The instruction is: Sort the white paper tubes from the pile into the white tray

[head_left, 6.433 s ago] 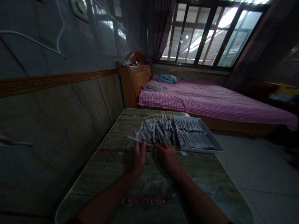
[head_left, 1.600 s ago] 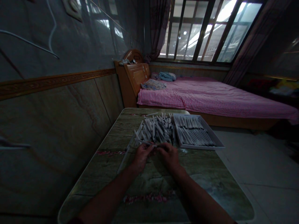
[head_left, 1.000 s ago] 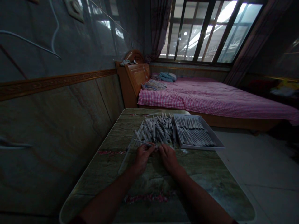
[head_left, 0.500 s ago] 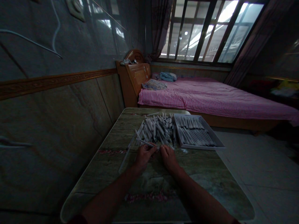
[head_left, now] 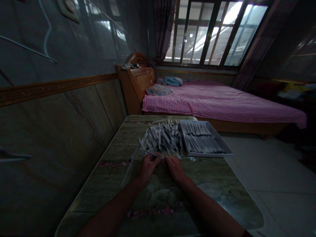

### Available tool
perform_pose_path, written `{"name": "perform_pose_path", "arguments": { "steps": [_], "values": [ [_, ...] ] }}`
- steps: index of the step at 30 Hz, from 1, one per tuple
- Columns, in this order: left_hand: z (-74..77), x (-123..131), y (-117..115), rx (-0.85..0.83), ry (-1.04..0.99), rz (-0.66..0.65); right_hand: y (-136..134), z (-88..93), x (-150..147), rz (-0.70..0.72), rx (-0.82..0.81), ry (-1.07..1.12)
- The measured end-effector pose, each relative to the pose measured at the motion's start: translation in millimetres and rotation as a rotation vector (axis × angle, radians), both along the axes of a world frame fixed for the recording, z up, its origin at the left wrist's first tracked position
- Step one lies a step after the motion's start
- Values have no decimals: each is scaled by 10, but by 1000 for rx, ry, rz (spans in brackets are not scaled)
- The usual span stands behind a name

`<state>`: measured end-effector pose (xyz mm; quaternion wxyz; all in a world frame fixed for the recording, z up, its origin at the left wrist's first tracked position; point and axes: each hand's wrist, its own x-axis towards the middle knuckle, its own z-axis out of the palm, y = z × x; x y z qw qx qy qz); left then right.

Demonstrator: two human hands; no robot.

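Observation:
My left hand is closed around a slim white pen, whose free end points away to the left. Close beside it, my right hand is closed too, its fingertips pinched near the pen's inner end. Whatever those right fingers grip is too small and dark to make out. Just beyond both hands lies a loose heap of white pens, several with dark ends. To the right of the heap, a shallow white tray holds more pens laid side by side in two rows.
A wood-patterned table with rounded corners carries everything. Long thin clear strips lie left of the heap. A tiled wall runs along the left. Behind the table stands a bed with a pink checked sheet, under a window.
The whole view has shifted slightly, so things appear further left. My right hand has come a little closer to my left, narrowing the gap between them. The pen stays in my left hand.

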<state>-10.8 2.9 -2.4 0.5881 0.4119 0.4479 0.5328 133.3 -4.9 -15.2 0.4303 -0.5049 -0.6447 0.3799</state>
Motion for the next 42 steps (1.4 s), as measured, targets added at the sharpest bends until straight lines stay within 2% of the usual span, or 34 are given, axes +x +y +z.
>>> {"name": "perform_pose_path", "arguments": {
  "steps": [3, 7, 9, 13, 17, 25, 31, 36, 42],
  "values": [
    [19, 6, -11, 8, -17, 24, 7, 17, 14, 14, -18, -15],
    [50, 11, -13, 0, 0, 52, 19, 26, 28, -94, 152, -152],
    [49, 14, -15, 13, 33, 42, 32, 2, 28, -116, 181, -189],
    [12, 17, -10, 34, 64, 32, 43, -21, 38, -60, 137, -152],
    [-7, 17, 3, 15, 64, 79, 18, 24, 58, -79, 146, -121],
    [51, 21, -11, 31, 77, 58, 37, -43, 31, -99, 181, -153],
    [66, 17, -6, 23, 70, 89, -1, 5, 54, -66, 208, -215],
    [70, 25, -26, 28, 80, 32, -12, 25, 39, -42, 149, -133],
    [96, 12, -35, -3, 73, 81, -14, 30, 33, -74, 167, -122]
  ]
}}
